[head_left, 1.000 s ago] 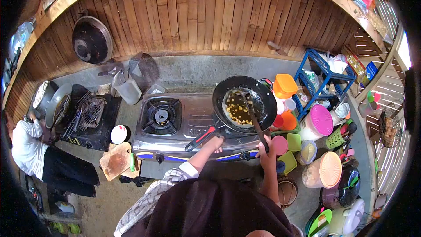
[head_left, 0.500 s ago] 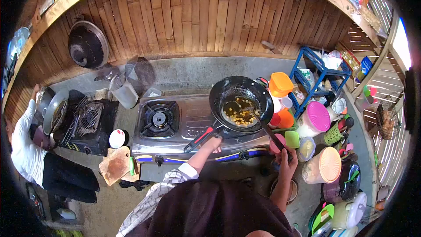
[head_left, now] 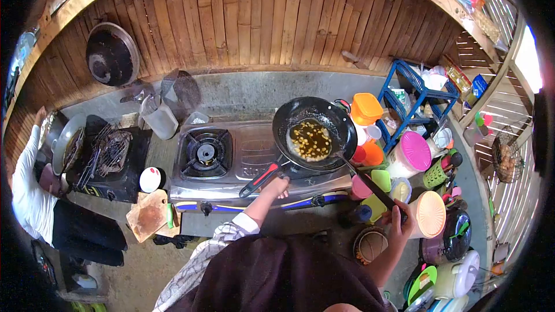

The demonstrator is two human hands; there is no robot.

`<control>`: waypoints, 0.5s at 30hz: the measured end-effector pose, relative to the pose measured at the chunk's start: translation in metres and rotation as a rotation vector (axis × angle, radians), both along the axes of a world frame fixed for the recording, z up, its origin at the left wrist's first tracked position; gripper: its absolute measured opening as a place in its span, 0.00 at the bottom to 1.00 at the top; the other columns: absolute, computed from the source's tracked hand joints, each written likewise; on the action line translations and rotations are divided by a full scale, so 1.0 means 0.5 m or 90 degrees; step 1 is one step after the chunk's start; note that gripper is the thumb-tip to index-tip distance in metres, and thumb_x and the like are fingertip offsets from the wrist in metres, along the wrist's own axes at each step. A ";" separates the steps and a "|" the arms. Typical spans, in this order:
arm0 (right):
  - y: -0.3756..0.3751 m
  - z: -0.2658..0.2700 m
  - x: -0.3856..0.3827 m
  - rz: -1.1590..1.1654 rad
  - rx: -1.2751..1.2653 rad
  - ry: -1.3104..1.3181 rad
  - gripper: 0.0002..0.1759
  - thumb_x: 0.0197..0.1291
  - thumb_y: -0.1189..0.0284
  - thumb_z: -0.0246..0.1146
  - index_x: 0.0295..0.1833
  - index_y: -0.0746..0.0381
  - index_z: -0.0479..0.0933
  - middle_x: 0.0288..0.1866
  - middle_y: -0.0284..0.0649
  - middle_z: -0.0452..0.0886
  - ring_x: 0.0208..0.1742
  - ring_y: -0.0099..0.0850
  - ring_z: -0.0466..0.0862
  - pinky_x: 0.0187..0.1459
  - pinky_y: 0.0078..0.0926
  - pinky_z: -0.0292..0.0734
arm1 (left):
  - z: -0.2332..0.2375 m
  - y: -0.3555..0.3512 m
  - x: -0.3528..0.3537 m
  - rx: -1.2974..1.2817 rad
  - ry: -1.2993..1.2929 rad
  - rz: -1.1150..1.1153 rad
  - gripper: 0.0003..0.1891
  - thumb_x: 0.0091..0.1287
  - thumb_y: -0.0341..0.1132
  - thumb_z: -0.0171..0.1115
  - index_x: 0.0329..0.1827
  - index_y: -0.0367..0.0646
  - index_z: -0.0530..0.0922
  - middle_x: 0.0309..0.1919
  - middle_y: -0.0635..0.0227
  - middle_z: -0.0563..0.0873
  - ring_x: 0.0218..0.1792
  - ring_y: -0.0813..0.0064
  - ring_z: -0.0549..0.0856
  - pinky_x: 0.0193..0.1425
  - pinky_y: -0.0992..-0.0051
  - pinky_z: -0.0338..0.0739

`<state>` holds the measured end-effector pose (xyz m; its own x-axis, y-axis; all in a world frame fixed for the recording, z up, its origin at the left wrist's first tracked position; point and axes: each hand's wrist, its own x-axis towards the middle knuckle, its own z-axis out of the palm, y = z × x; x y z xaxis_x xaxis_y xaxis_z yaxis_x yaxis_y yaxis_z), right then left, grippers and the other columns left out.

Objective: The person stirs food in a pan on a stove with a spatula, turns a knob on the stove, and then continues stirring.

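Observation:
A black wok [head_left: 315, 162] sits on the right burner. Small yellowish pieces [head_left: 312, 140] lie in bubbling oil inside it. My left hand [head_left: 277, 187] is just below the wok's red-and-black handle [head_left: 259, 179], over the stove's front edge; its fingers are loosely bent and appear to hold nothing. My right hand [head_left: 399, 218] grips the long dark handle of a spatula [head_left: 370, 180]. The spatula's working end reaches over the wok's right inner wall, beside the frying pieces.
The steel stove [head_left: 254, 162] has an unused-looking left burner [head_left: 206, 153]. Cutting boards [head_left: 147, 216] and a green-handled knife [head_left: 170, 215] lie left. Plastic containers [head_left: 414, 150] and a blue rack [head_left: 419, 92] crowd the right. Another person [head_left: 34, 190] works at the far left.
My right hand has moved right and slightly down, drawing the spatula back toward the wok's right rim. The pieces have spread around in the oil. My left hand stays near the handle.

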<state>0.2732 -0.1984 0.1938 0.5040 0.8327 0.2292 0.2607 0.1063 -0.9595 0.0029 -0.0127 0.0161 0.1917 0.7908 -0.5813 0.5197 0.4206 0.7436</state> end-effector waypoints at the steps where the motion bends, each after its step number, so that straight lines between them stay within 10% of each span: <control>1: 0.001 -0.009 0.005 0.001 0.022 -0.037 0.09 0.57 0.74 0.52 0.41 0.68 0.71 0.21 0.36 0.74 0.19 0.19 0.71 0.22 0.13 0.64 | 0.006 -0.001 0.000 0.001 0.008 -0.006 0.27 0.61 0.47 0.34 0.17 0.35 0.75 0.16 0.61 0.80 0.13 0.75 0.76 0.20 0.75 0.73; 15: 0.056 -0.066 -0.064 0.112 -0.021 0.057 0.09 0.56 0.75 0.53 0.42 0.67 0.72 0.23 0.38 0.77 0.20 0.19 0.72 0.21 0.14 0.67 | -0.017 0.009 0.005 -0.023 0.019 0.006 0.27 0.61 0.47 0.35 0.18 0.34 0.74 0.16 0.61 0.80 0.13 0.74 0.76 0.20 0.74 0.73</control>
<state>0.2413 -0.1703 0.1607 0.3672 0.9162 0.1605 0.1541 0.1102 -0.9819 0.0056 -0.0083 0.0078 0.1672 0.7710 -0.6146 0.5370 0.4516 0.7125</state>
